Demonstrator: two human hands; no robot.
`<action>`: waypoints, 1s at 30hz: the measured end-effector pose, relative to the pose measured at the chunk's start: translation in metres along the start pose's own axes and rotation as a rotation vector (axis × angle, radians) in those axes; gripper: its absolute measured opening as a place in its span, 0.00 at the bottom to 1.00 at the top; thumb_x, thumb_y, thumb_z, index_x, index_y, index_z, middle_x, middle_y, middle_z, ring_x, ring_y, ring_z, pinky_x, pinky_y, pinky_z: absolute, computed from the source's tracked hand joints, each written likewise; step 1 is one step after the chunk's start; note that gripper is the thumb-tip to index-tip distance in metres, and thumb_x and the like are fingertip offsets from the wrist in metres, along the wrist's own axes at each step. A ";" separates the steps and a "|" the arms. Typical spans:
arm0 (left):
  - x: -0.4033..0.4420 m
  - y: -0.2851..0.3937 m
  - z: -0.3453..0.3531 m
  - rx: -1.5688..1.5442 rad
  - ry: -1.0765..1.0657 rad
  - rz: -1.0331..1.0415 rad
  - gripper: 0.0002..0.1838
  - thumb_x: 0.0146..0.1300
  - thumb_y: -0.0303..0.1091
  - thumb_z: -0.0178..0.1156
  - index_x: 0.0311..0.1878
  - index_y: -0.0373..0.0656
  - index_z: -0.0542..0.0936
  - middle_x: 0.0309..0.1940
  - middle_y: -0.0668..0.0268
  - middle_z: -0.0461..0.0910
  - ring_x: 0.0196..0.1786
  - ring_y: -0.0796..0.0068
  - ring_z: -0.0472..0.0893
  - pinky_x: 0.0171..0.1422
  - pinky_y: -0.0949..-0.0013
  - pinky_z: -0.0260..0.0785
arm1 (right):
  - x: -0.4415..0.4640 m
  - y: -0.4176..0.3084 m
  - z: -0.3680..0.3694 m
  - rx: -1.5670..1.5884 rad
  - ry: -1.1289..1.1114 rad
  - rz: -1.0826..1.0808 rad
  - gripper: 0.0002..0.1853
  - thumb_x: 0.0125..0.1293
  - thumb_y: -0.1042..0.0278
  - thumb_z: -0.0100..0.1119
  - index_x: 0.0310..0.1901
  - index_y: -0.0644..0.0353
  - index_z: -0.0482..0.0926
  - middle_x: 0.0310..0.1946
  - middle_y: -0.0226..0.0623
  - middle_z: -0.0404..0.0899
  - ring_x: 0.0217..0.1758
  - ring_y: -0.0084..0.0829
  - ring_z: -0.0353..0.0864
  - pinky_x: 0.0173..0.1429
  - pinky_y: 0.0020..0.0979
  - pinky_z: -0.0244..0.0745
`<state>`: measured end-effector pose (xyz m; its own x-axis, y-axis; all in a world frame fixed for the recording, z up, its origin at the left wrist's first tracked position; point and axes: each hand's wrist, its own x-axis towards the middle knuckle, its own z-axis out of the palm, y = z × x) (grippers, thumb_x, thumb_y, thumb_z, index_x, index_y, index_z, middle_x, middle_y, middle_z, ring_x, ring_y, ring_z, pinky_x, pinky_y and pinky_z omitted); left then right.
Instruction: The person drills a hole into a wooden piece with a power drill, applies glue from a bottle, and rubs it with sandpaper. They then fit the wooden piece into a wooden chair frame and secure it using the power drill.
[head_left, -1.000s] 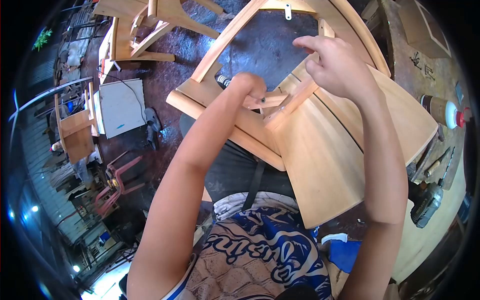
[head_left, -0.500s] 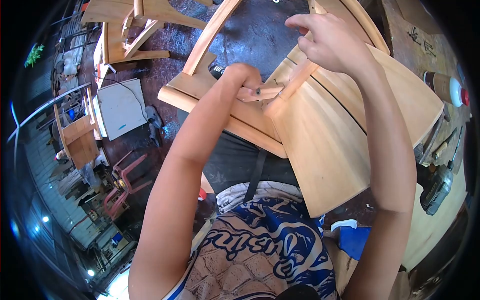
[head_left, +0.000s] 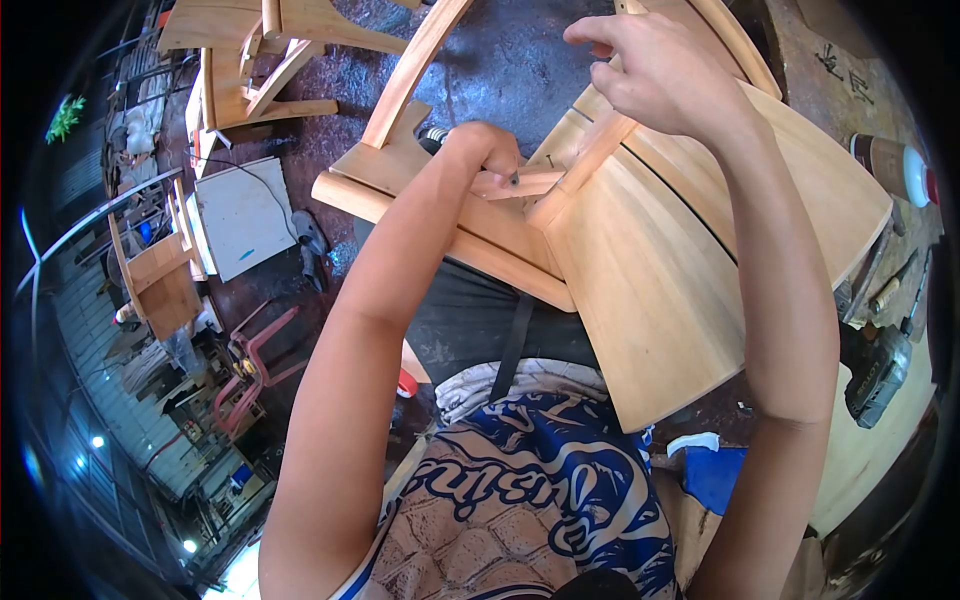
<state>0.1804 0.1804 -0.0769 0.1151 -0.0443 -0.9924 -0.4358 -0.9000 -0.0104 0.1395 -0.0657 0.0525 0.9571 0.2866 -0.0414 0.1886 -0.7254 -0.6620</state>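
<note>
A light-wood chair frame [head_left: 640, 290] lies tilted across my lap, its broad curved panel facing up. My left hand [head_left: 487, 152] is closed around a short wooden strip [head_left: 540, 183] set between the chair's rails, and its thumb presses on top. Close by, a small screw [head_left: 549, 160] sticks up from the wood. Over the upper part of the chair is my right hand [head_left: 665, 78], palm down, with index finger and thumb apart; I see nothing between them. Its other fingers are partly hidden. Beneath its wrist runs a wooden crosspiece [head_left: 590, 160].
On the right, a bench holds a power drill [head_left: 880, 375], a bottle of glue [head_left: 895, 168] and hand tools. Another wooden chair frame [head_left: 225, 85] stands at upper left. A white board [head_left: 245, 220] and a reddish plastic chair frame [head_left: 250, 375] are on the left.
My right hand has shifted very slightly left and up, its finger and thumb still apart. The left hand keeps its hold on the strip. The view has moved a little.
</note>
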 end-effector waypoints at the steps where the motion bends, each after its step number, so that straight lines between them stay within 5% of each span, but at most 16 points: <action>1: 0.000 0.000 0.000 0.000 0.000 0.000 0.27 0.52 0.35 0.72 0.59 0.52 0.85 0.61 0.54 0.81 0.62 0.51 0.80 0.63 0.52 0.73 | 0.000 0.000 0.000 -0.002 0.007 -0.004 0.25 0.60 0.70 0.52 0.60 0.62 0.80 0.47 0.52 0.86 0.54 0.46 0.85 0.60 0.44 0.78; 11: -0.009 0.004 -0.002 0.018 0.015 0.015 0.26 0.52 0.35 0.71 0.59 0.53 0.85 0.61 0.54 0.81 0.63 0.50 0.80 0.63 0.51 0.73 | 0.001 -0.007 -0.010 0.003 0.018 0.012 0.24 0.60 0.69 0.53 0.60 0.62 0.80 0.46 0.51 0.86 0.51 0.46 0.86 0.59 0.44 0.79; 13: -0.010 0.004 -0.002 0.014 0.015 0.018 0.27 0.52 0.36 0.71 0.59 0.53 0.85 0.61 0.54 0.81 0.63 0.51 0.80 0.63 0.51 0.73 | 0.002 -0.026 -0.034 0.073 -0.225 0.129 0.23 0.57 0.78 0.51 0.54 0.58 0.86 0.39 0.52 0.87 0.38 0.46 0.86 0.47 0.44 0.84; 17: -0.006 0.002 -0.001 -0.012 -0.006 0.012 0.28 0.52 0.35 0.71 0.60 0.54 0.84 0.61 0.55 0.81 0.63 0.51 0.80 0.62 0.51 0.73 | -0.003 -0.022 -0.030 0.063 -0.143 0.024 0.25 0.58 0.83 0.47 0.56 0.60 0.84 0.39 0.53 0.86 0.36 0.47 0.85 0.46 0.47 0.84; 19: -0.005 0.002 -0.001 -0.017 -0.013 0.006 0.28 0.52 0.35 0.71 0.60 0.55 0.84 0.62 0.55 0.81 0.63 0.51 0.79 0.62 0.51 0.73 | 0.002 -0.005 -0.011 0.021 -0.019 -0.036 0.18 0.55 0.74 0.56 0.48 0.62 0.88 0.37 0.53 0.87 0.35 0.46 0.86 0.44 0.44 0.83; 20: -0.006 0.002 -0.001 -0.023 -0.013 0.003 0.28 0.52 0.35 0.72 0.60 0.54 0.84 0.62 0.55 0.81 0.63 0.52 0.80 0.62 0.51 0.73 | 0.001 -0.001 -0.006 0.021 -0.019 -0.036 0.18 0.55 0.74 0.56 0.48 0.62 0.88 0.37 0.53 0.87 0.35 0.46 0.86 0.44 0.44 0.83; 22: -0.004 0.002 -0.001 -0.029 -0.013 0.001 0.28 0.52 0.35 0.72 0.61 0.54 0.84 0.62 0.55 0.81 0.63 0.52 0.80 0.62 0.51 0.73 | -0.001 0.000 0.000 -0.003 0.021 -0.003 0.24 0.60 0.69 0.53 0.59 0.62 0.80 0.46 0.51 0.86 0.51 0.46 0.86 0.58 0.43 0.79; 30: 0.001 0.002 0.003 0.012 0.022 -0.003 0.27 0.51 0.36 0.73 0.59 0.57 0.85 0.60 0.56 0.82 0.62 0.51 0.80 0.62 0.50 0.73 | -0.001 -0.004 -0.004 -0.029 0.006 0.005 0.25 0.59 0.69 0.52 0.59 0.64 0.80 0.47 0.53 0.86 0.51 0.47 0.85 0.58 0.44 0.78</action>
<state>0.1770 0.1802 -0.0785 0.1363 -0.0514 -0.9893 -0.4459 -0.8950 -0.0149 0.1390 -0.0653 0.0582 0.9595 0.2790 -0.0403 0.1896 -0.7446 -0.6400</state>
